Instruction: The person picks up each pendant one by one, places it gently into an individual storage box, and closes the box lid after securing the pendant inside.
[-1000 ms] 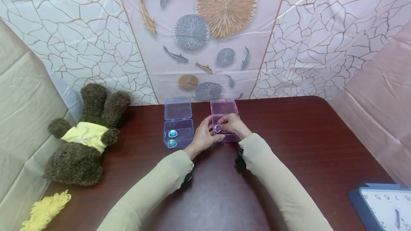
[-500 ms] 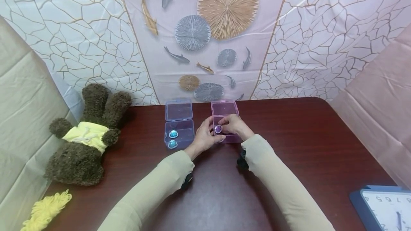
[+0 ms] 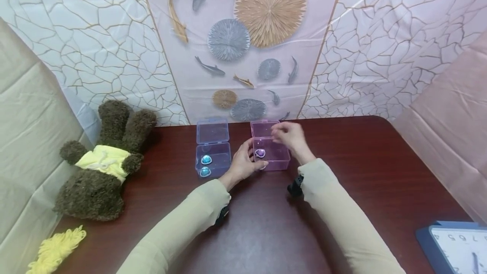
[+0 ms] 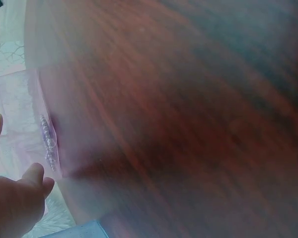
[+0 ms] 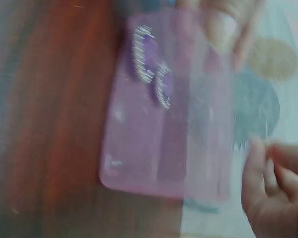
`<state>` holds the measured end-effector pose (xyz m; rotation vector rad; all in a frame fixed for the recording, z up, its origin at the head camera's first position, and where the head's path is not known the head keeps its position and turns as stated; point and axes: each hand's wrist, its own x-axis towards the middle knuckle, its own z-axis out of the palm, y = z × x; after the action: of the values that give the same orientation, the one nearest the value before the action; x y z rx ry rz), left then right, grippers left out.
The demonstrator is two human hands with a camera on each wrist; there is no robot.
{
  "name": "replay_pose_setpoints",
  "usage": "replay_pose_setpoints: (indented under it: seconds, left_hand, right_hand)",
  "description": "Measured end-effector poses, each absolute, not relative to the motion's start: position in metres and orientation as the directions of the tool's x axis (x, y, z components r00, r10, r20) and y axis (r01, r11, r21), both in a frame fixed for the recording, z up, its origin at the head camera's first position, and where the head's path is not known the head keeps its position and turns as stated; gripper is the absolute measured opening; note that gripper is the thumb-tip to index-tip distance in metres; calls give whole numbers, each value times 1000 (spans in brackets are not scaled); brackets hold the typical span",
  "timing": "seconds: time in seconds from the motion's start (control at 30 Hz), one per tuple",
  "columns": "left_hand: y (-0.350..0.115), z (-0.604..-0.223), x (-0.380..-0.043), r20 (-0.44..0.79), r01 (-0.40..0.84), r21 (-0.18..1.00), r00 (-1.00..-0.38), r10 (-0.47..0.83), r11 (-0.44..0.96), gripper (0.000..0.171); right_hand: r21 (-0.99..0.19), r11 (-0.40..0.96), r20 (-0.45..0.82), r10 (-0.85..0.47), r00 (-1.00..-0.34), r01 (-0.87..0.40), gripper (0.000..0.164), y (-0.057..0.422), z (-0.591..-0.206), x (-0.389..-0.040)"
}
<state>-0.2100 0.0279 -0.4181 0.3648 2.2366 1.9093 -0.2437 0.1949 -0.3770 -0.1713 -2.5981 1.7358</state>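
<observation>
In the head view a pink, see-through plastic box (image 3: 279,164) stands on the table with its lid raised. My left hand (image 3: 243,160) grips its left side, thumb at the front and fingers behind. Inside lies a purple jewel (image 3: 260,153) with a silvery beaded rim; the right wrist view shows a second purple jewel (image 5: 163,85) beside it, blurred. Over the box's right back part hovers my right hand (image 3: 292,138), fingers loosely curled, with nothing seen in them. A blue see-through box (image 3: 222,160), lid up, holds two turquoise jewels (image 3: 206,160) to the left.
A brown plush toy (image 3: 91,191) in a yellow garment lies at the left of the table (image 3: 258,231). Yellow yarn (image 3: 57,248) is at the front left corner. At the right front edge stands a blue-framed clock (image 3: 452,244). A patterned cloth (image 3: 243,54) hangs behind.
My right hand has let go of the purple jewel in the pink box and risen up and to the right. The left hand has kept its hold on the box.
</observation>
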Motion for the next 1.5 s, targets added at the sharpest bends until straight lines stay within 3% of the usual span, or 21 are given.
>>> replay_pose_setpoints:
  seconds: [0.07, 0.13, 0.27, 0.4, 0.9, 1.13, 1.33, 1.5]
  left_hand:
    - [29, -423, -212, 16, 64, 986, -957, 291, 156, 85]
    - [31, -428, -214, 6, 56, 984, -959, 282, 169, 86]
    - [32, -429, -211, -4, 45, 985, -958, 287, 164, 87]
    - [34, -431, -210, 4, 53, 985, -957, 291, 162, 86]
    - [33, -428, -209, 4, 50, 986, -961, 276, 158, 91]
    - [32, -426, -209, -19, 31, 983, -962, 271, 180, 95]
    - [30, -426, -208, -36, 14, 987, -954, 296, 163, 98]
    - [29, -427, -208, -41, 14, 982, -957, 286, 186, 83]
  right_hand:
    - [-956, 276, -45, 207, -977, 103, 26, 206, -379, -250]
    - [-946, 281, -81, 273, -959, 160, 28, 215, -383, -255]
    - [-914, 290, -208, 264, -942, 283, 32, 226, -393, -259]
    - [-911, 254, -270, 229, -935, 326, 33, 228, -396, -260]
    - [-966, 169, -192, 29, -981, 194, 29, 239, -388, -244]
    - [-965, 70, -259, -109, -960, 253, 47, 247, -393, -228]
    - [-965, 73, -260, -121, -958, 252, 55, 247, -403, -221]
    - [-964, 96, -258, -103, -961, 249, 54, 246, -407, -219]
